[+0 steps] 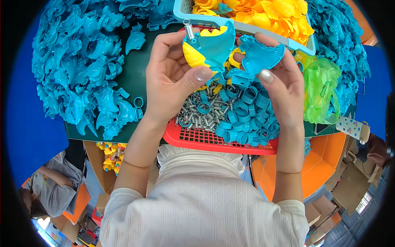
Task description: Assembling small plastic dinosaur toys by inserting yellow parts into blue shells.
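My left hand [175, 78] is closed on a teal-and-yellow plastic shell half [214, 47], its hollow side toward me. A small metal spring piece [189, 29] stands at that shell's upper left edge, by my left fingers. My right hand [282, 78] grips a teal plastic shell half [261, 55], with the thumb on its lower edge. The two pieces are held up side by side, close together. Below them a red basket [193, 140] holds teal plastic rings [247, 119] and small metal spring pieces [201, 117].
Teal shell parts [82, 61] are heaped on the left of the dark green table, with another heap [339, 41] at the right. Behind my hands stands a light blue basket [247, 26] of yellow parts [279, 16]. A green plastic bag [323, 88] lies right of my right hand.
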